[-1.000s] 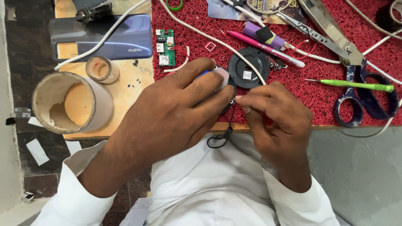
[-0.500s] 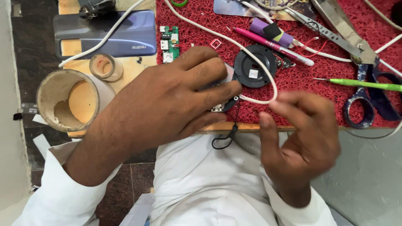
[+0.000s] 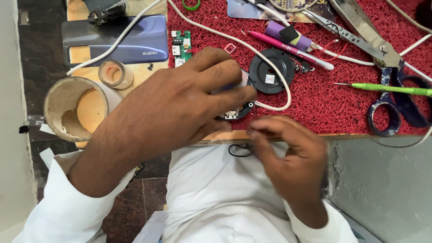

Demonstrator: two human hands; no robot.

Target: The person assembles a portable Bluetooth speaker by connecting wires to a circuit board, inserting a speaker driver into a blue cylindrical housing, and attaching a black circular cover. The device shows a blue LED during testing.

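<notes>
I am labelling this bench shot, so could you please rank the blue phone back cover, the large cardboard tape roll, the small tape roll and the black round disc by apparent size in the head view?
1. Blue phone back cover, partly hidden.
2. Large cardboard tape roll.
3. Black round disc.
4. Small tape roll.
All lie at similar depth.

The person wears a plain white garment whose long sleeves end in loose cuffs at both wrists. The left hand (image 3: 180,103) and right hand (image 3: 292,157) are bare, with no rings, watch or gloves. The same white cloth, creased in soft folds, covers the lap.
</notes>
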